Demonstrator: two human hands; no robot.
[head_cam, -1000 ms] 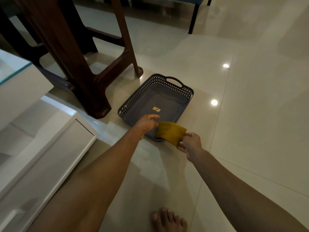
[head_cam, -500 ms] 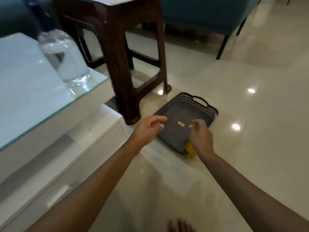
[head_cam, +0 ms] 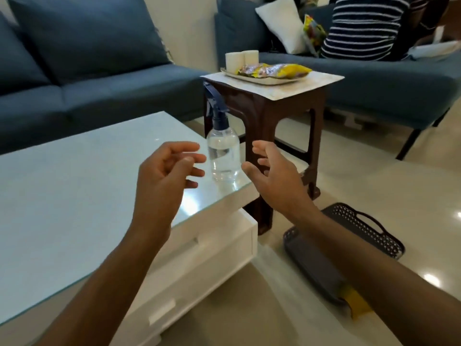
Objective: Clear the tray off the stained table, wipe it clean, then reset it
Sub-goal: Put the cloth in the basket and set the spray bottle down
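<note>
On the small brown surface (head_cam: 274, 88) behind the spray bottle (head_cam: 222, 156) sits the tray (head_cam: 259, 79) with 2 cups and snack packets: light but loose-loaded, I judge, so you should take it by both long rims and keep it level. Your left hand (head_cam: 164, 176) hangs loosely curled, holding nothing; your right hand (head_cam: 277, 176) is spread, empty too.

Empty hands (head_cam: 164, 176) (head_cam: 274, 176) flanking spray bottle (head_cam: 222, 156), tray (head_cam: 264, 79) on stool (head_cam: 272, 116)
</note>
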